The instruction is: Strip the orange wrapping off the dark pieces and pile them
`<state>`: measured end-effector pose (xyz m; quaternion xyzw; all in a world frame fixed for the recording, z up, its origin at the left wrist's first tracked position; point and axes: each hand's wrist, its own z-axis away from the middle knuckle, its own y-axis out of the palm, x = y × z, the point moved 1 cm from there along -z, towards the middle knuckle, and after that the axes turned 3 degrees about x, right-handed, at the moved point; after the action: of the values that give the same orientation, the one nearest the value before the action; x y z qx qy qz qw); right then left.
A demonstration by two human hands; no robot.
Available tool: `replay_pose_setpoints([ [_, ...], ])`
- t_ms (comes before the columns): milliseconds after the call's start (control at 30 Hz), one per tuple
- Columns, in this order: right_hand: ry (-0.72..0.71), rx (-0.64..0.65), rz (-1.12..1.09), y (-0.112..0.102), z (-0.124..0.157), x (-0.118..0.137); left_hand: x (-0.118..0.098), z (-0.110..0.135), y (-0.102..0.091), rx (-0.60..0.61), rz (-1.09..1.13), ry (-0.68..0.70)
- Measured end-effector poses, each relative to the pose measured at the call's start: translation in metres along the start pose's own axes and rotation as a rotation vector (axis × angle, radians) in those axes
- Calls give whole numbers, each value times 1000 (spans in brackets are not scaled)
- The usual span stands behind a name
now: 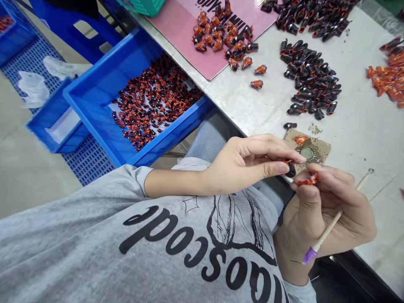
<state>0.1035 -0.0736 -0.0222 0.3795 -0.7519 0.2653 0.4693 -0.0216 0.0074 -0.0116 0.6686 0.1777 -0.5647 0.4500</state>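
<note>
My left hand pinches a small black piece between thumb and fingers, above the table's near edge. Close beside it, my right hand grips a small orange piece between thumb and forefinger. A thin stick with a purple end is also tucked through the right hand's fingers, slanting across the palm. Behind both hands lies a brown card with a bottle cap and an orange bit on it. One loose black piece rests just past the card.
Heaps of black pieces and orange pieces lie on the pale table. Joined orange-and-black pieces sit on a pink sheet. A blue bin full of similar pieces stands left of the table, by a green basket.
</note>
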Motion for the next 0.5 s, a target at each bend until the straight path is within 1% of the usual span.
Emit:
replay_pose_setpoints([
  [67,-27,59,44,2,-1,-1,-4,1,1,-28,-23,-10],
  [200,-181,89,169,5,-1,-5,-8,2,3,-97,-30,-22],
  [300,-238,103,258,4,0,-9,-6,4,3,-93,-19,14],
  [400,-297,143,319,1,2,-12,-3,6,2,-98,17,31],
  [500,-379,197,401,0,2,-11,-3,8,2,-113,-1,19],
])
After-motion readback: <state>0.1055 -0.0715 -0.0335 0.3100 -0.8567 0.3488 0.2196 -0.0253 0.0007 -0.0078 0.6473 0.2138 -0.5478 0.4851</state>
